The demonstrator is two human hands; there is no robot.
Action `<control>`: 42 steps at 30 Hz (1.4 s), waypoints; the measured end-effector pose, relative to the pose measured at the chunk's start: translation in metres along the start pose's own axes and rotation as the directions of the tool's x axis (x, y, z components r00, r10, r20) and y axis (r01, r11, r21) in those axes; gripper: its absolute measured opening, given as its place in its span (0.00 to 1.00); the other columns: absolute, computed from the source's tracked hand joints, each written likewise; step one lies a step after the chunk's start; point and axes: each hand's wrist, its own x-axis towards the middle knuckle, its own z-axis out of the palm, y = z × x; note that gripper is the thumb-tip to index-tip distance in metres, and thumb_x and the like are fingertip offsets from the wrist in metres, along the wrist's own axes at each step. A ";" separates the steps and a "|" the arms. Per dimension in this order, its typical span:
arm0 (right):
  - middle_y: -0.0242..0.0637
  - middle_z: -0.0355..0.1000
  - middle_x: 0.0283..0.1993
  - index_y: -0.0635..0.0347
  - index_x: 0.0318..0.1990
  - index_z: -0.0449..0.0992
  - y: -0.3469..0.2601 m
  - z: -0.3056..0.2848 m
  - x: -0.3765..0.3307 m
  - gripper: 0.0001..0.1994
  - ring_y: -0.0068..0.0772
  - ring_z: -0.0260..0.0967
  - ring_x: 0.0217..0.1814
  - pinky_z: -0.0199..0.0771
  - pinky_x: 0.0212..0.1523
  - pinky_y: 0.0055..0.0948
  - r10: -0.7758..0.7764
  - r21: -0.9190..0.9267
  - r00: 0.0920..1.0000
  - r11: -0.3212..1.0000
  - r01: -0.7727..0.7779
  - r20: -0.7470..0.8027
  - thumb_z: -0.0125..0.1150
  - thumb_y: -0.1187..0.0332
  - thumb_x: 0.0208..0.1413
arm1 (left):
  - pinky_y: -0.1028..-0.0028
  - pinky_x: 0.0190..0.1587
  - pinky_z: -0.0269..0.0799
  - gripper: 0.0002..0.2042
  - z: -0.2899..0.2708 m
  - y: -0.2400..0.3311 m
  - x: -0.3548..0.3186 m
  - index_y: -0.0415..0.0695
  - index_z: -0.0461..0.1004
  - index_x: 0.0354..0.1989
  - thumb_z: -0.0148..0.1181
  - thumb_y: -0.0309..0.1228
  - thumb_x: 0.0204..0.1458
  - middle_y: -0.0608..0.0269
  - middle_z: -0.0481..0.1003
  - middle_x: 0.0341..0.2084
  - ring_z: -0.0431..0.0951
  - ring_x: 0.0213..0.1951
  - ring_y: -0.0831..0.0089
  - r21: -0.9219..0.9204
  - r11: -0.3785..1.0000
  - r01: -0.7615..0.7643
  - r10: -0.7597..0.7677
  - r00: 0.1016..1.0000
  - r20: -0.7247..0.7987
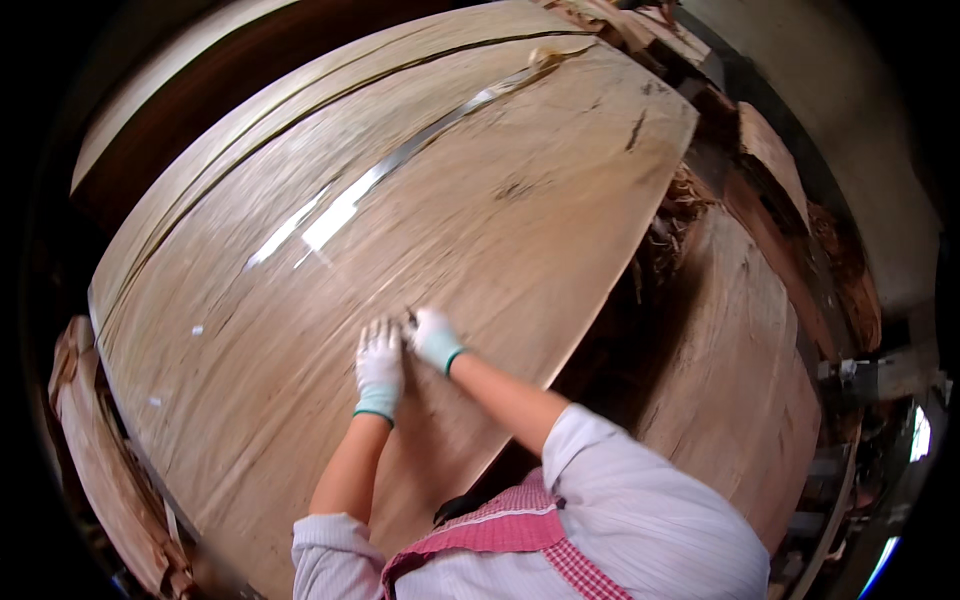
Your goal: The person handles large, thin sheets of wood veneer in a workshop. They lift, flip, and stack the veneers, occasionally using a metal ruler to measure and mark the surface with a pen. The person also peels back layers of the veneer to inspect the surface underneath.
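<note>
A large pale wood veneer sheet (480,210) lies flat across the middle of the view. My left hand (379,367), in a white glove with a green cuff, rests palm down on the sheet with fingers together. My right hand (432,337), gloved the same way, lies right beside it and pinches something small and dark at the sheet's surface; I cannot tell what it is. A long shiny strip of tape (400,160) runs diagonally along a seam across the sheet, far above both hands.
More veneer sheets (740,370) are stacked lower at the right. Torn bark-like scraps (110,470) pile at the left edge and rough scraps (790,190) at the upper right. A dark gap (610,330) separates the sheet's right edge from the lower stack.
</note>
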 end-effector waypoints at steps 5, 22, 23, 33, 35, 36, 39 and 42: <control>0.46 0.75 0.29 0.65 0.32 0.73 -0.034 -0.033 -0.025 0.15 0.36 0.75 0.29 0.75 0.32 0.34 0.186 0.412 0.944 0.864 -0.289 0.271 0.59 0.59 0.56 | 0.59 0.66 0.52 0.21 -0.037 0.009 0.009 0.42 0.67 0.55 0.49 0.25 0.50 0.49 0.66 0.58 0.62 0.61 0.54 -0.267 0.952 0.150 -0.141 0.989 0.051; 0.30 0.66 0.21 0.63 0.30 0.71 0.152 -0.145 -0.232 0.09 0.19 0.58 0.16 0.61 0.16 0.24 0.719 0.729 0.694 0.449 -0.516 0.048 0.58 0.66 0.56 | 0.62 0.53 0.68 0.21 -0.027 -0.038 -0.005 0.39 0.65 0.57 0.49 0.22 0.52 0.48 0.74 0.45 0.74 0.48 0.53 -0.636 0.698 0.329 -0.578 0.783 -0.229; 0.31 0.66 0.21 0.61 0.30 0.70 0.182 -0.153 -0.254 0.08 0.19 0.58 0.15 0.60 0.14 0.24 0.765 0.750 0.642 0.396 -0.529 0.049 0.57 0.66 0.56 | 0.63 0.55 0.67 0.21 -0.027 -0.032 -0.008 0.38 0.66 0.56 0.49 0.20 0.52 0.48 0.74 0.47 0.74 0.49 0.55 -0.564 0.749 0.349 -0.561 0.787 -0.257; 0.33 0.70 0.23 0.61 0.33 0.71 0.296 -0.234 -0.231 0.07 0.22 0.65 0.17 0.61 0.16 0.22 0.650 0.558 0.757 0.604 -0.569 0.067 0.57 0.67 0.54 | 0.62 0.70 0.32 0.34 -0.001 0.080 0.051 0.40 0.50 0.68 0.41 0.51 0.58 0.52 0.46 0.69 0.43 0.70 0.59 -0.076 0.836 0.543 -0.529 0.836 0.148; 0.33 0.70 0.24 0.60 0.33 0.72 0.313 -0.258 -0.224 0.06 0.22 0.66 0.19 0.62 0.17 0.22 0.625 0.546 0.777 0.626 -0.557 0.076 0.57 0.67 0.54 | 0.63 0.70 0.31 0.32 0.005 0.066 0.044 0.41 0.49 0.68 0.40 0.48 0.59 0.52 0.45 0.69 0.40 0.71 0.60 -0.039 0.823 0.566 -0.555 0.818 0.152; 0.32 0.71 0.24 0.59 0.33 0.72 0.331 -0.272 -0.223 0.06 0.22 0.66 0.20 0.62 0.18 0.22 0.637 0.534 0.766 0.620 -0.575 0.086 0.57 0.67 0.55 | 0.62 0.70 0.31 0.32 0.004 0.073 0.047 0.39 0.49 0.68 0.40 0.46 0.59 0.52 0.44 0.69 0.40 0.71 0.60 0.050 0.823 0.566 -0.566 0.809 0.160; 0.34 0.72 0.26 0.59 0.35 0.73 0.381 -0.307 -0.224 0.06 0.22 0.67 0.22 0.64 0.19 0.22 0.660 0.483 0.751 0.654 -0.582 0.012 0.56 0.67 0.56 | 0.62 0.70 0.33 0.32 0.002 0.076 0.050 0.36 0.50 0.67 0.43 0.44 0.58 0.49 0.44 0.69 0.41 0.70 0.57 0.122 0.845 0.521 -0.534 0.834 0.136; 0.35 0.73 0.26 0.60 0.35 0.73 0.405 -0.328 -0.217 0.07 0.22 0.67 0.22 0.65 0.20 0.22 0.712 0.621 0.702 0.535 -0.573 0.035 0.56 0.66 0.56 | 0.60 0.70 0.37 0.32 -0.001 0.063 0.049 0.36 0.52 0.66 0.49 0.42 0.56 0.46 0.45 0.68 0.42 0.70 0.55 0.164 0.833 0.528 -0.551 0.816 0.174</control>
